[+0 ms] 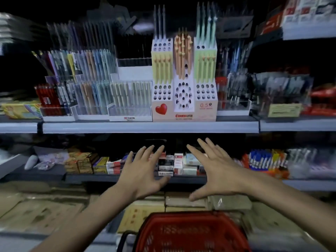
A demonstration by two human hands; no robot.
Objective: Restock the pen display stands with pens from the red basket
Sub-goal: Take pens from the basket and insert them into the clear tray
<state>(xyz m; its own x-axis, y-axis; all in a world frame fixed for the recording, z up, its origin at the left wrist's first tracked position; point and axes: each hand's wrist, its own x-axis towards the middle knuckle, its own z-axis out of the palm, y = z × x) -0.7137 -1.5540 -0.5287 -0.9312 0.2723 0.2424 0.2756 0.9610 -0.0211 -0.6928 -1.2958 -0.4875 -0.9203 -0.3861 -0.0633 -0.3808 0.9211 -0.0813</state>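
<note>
Pen display stands stand in a row along the front edge of the upper shelf. The one I would fill first is the white tiered stand with the red heart, at the middle of that edge, where most of the lower holes look empty; clear acrylic stands touch it on its left and look fuller. The red basket sits low and close to me, below the front edge of the lower shelf, and its mesh is too blurred for me to tell what lies inside. Above it my hands are both spread wide, fingers straight and fanned, holding nothing: the left hand and the right hand hover side by side in front of the small boxes on the lower shelf, and I cannot see them touch anything. The peach pens already standing in the tiered stand suggest what I will be handling: light, stiff, smooth barrels that I expect to roll and slip if grabbed loosely. I would pinch each one around the middle of the barrel, tip down, and steady the stand with my free hand, since it looks light enough to shift when a pen is pressed into a hole.
</note>
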